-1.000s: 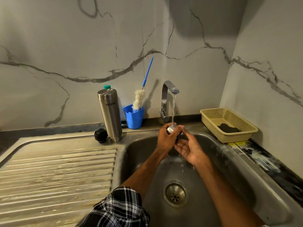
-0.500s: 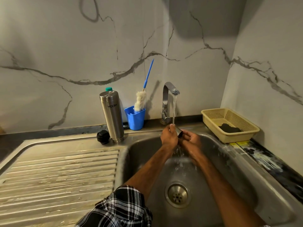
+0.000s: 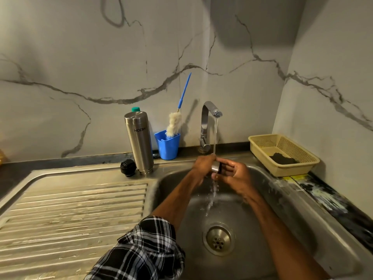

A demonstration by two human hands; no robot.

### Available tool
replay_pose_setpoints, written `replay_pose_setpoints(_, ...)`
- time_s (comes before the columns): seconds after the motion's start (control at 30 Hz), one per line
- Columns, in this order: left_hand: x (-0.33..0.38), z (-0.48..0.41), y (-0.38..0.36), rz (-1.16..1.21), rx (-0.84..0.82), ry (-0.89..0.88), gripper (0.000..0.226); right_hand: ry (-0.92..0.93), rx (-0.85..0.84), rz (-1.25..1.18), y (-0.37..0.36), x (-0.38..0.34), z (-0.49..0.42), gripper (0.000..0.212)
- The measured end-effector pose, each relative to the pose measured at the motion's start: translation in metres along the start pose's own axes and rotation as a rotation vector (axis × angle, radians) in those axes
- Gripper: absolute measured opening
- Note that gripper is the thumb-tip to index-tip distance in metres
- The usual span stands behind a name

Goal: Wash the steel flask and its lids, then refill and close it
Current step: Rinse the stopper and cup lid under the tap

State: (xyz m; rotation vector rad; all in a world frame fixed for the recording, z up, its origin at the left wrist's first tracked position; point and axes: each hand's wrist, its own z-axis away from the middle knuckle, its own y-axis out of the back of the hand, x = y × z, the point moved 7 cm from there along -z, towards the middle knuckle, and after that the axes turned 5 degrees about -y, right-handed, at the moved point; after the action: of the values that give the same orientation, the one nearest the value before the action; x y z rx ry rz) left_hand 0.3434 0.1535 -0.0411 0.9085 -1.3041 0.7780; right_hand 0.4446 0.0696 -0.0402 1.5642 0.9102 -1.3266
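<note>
The steel flask (image 3: 138,142) stands upright on the sink ledge at the back of the drainboard. A black inner lid (image 3: 128,167) lies just to its left. Under the running tap (image 3: 210,122), my left hand (image 3: 204,166) grips the steel outer lid (image 3: 216,167), which lies on its side with its black rim toward the right. My right hand (image 3: 234,174) curls round the lid's rim end. Water streams over both hands into the sink (image 3: 262,229).
A blue cup (image 3: 167,146) holding a bottle brush (image 3: 175,124) stands between flask and tap. A green-capped bottle (image 3: 135,109) shows behind the flask. A beige basket (image 3: 282,154) with a dark scrubber sits at the right. The ribbed drainboard (image 3: 76,215) fills the left.
The lid has turned from upright under the stream onto its side, and my right hand has closed in around its rim. The view has shifted slightly.
</note>
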Motion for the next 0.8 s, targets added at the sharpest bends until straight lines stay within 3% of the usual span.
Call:
replay_pose_setpoints(0.1,0.004,0.009,0.001,0.293,-0.072,-0.017,0.039,-0.066,-0.019,-0.201,-0.001,0.002,0.001,0.050)
replay_pose_setpoints(0.2,0.007,0.019,-0.004,0.536,-0.010,-0.043,0.037,-0.156,-0.059,-0.493,-0.007,0.007,0.000,0.044)
replay_pose_setpoints(0.37,0.014,0.031,-0.011,0.272,0.059,-0.344,0.021,-0.202,-0.089,-0.717,-0.017,0.007,0.003,0.037)
replay_pose_setpoints(0.47,0.017,0.034,-0.010,0.018,0.072,-0.510,0.025,-0.251,-0.033,-0.717,-0.018,0.013,0.001,0.037)
replay_pose_setpoints(0.6,0.013,0.039,-0.006,-0.267,0.064,-0.551,0.043,-0.326,0.092,-0.619,-0.013,0.023,-0.001,0.033)
replay_pose_setpoints(0.7,0.014,0.049,-0.004,-0.322,-0.012,-0.611,0.047,-0.392,0.076,-0.587,-0.015,0.027,0.002,0.040)
replay_pose_setpoints(0.8,0.007,0.047,0.001,-0.302,-0.043,-0.552,0.056,-0.438,0.024,-0.537,-0.022,0.029,0.004,0.048)
